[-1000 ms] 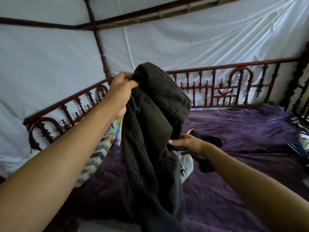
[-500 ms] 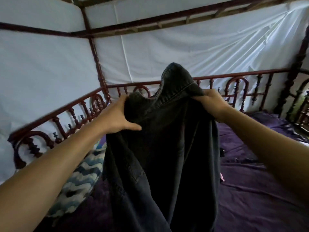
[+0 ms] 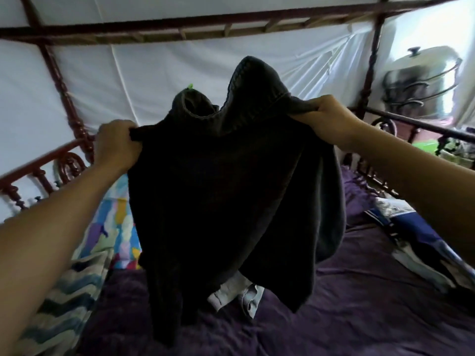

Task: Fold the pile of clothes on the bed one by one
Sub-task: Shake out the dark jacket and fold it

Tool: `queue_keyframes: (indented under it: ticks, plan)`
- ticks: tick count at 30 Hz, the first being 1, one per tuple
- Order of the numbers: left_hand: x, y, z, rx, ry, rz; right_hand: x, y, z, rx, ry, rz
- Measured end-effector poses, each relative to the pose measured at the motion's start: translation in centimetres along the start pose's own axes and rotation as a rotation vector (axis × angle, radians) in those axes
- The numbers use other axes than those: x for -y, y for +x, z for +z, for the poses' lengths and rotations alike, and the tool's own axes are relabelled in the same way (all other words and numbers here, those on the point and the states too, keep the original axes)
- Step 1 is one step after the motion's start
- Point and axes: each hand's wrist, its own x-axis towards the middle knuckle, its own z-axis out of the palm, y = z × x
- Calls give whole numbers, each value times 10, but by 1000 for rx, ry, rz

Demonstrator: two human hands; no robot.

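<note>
A pair of dark grey jeans [image 3: 231, 201] hangs in the air over the bed, held up by the waistband. My left hand [image 3: 117, 145] grips the waistband's left end and my right hand [image 3: 329, 116] grips its right end. The waistband bulges upward between the hands. The legs dangle down to the purple bedspread [image 3: 347, 304]. A pale grey garment [image 3: 236, 294] lies on the bed behind the jeans, mostly hidden by them.
Colourful patterned pillows [image 3: 113, 222] and a zigzag-striped one [image 3: 66, 291] lie at the left. Blue and white cloth [image 3: 421, 240] lies at the bed's right side. Dark red carved rails [image 3: 51, 165] and posts ring the bed. A steel pot [image 3: 424, 73] stands beyond the right rail.
My right hand left the clothes on the bed and took the waistband's right end. Both hands have spread apart, stretching the jeans wider, and the view has swung to the right.
</note>
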Motion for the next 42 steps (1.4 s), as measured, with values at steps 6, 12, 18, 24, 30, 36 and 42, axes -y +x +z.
queue_keyframes:
  ticks: [6, 12, 18, 24, 30, 36, 42]
  plan:
    - [-4, 45, 2, -2, -62, -28, -2, -27, 19, 154, 127, 108]
    - [-48, 81, 39, 87, -146, -163, -34, -51, 15, 123, 405, 286]
    - [-131, 79, 138, 148, -135, -164, -126, -86, -7, 34, 512, 471]
    - [-229, 33, 276, 353, -123, -90, -267, -120, -39, -54, 489, 701]
    - [-357, -7, 427, 543, -95, -58, -449, -136, -98, -169, 277, 909]
    - [-508, -61, 569, 760, -160, -15, -619, -176, -148, -211, -208, 1136]
    - [-560, -125, 655, 991, -344, -3, -730, -230, -175, -149, -324, 1510]
